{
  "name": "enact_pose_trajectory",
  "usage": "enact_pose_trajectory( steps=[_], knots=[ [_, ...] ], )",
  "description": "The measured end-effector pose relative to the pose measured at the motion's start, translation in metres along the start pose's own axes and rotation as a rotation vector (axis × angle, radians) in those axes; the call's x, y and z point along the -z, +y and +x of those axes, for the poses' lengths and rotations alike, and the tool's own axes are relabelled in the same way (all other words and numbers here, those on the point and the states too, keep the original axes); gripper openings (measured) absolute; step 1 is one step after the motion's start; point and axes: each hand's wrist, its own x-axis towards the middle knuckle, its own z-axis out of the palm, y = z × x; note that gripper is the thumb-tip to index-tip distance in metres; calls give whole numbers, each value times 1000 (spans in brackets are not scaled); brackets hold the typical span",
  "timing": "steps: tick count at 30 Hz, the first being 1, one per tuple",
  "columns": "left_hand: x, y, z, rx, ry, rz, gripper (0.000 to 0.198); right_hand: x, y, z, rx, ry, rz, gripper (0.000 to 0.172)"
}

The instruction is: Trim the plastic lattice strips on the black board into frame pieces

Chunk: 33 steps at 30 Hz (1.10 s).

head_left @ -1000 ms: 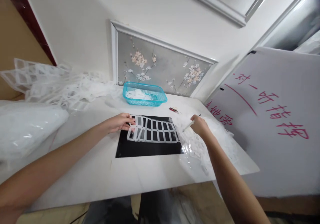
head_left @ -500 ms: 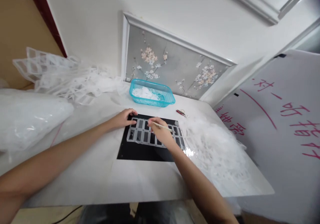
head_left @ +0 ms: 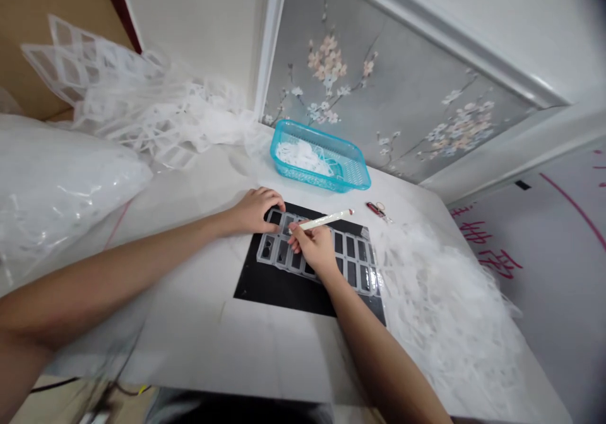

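Observation:
A black mat (head_left: 284,288) lies on the white table, bearing a translucent sheet (head_left: 269,262) with rows of rectangular windows. My left hand (head_left: 258,211) rests at the sheet's left upper corner, thumb and fingers apart around it, with nothing held. In my right hand (head_left: 315,242) is a slim white pen-shaped tool (head_left: 330,219) with a dark reddish end, slanting up to the right. Its tip sits over the sheet's left part, largely hidden by my fingers, so I cannot tell whether it touches. My right hand covers the middle windows.
Behind the mat stands a blue basket (head_left: 322,181) with white scraps inside. A red folding tool (head_left: 377,210) lies right of it. Tangled white plastic frames (head_left: 142,108) and a full clear bag (head_left: 61,190) occupy the left; a translucent pile (head_left: 440,310) covers the right.
My view has shifted closer, so the mat and basket appear further right. The pen-shaped tool has swung from pointing down right to pointing up right. My left hand stays at the sheet's corner.

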Motion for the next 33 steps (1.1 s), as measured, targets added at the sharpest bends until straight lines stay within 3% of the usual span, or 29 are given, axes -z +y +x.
enact_pose_trajectory(
  steps=[8,21,27,33],
  knots=[
    [0,0,0,-13,0,-2,41,0,-3,0,-8,2,9,34],
    [0,-1,-1,2,-12,-11,38,1,-2,1,64,-26,-160,32],
    [1,0,-1,13,-19,-23,39,-1,-6,-5,181,39,-436,29],
    [2,0,-1,17,-37,-20,42,-1,-8,-10,461,105,-639,21]
  ],
)
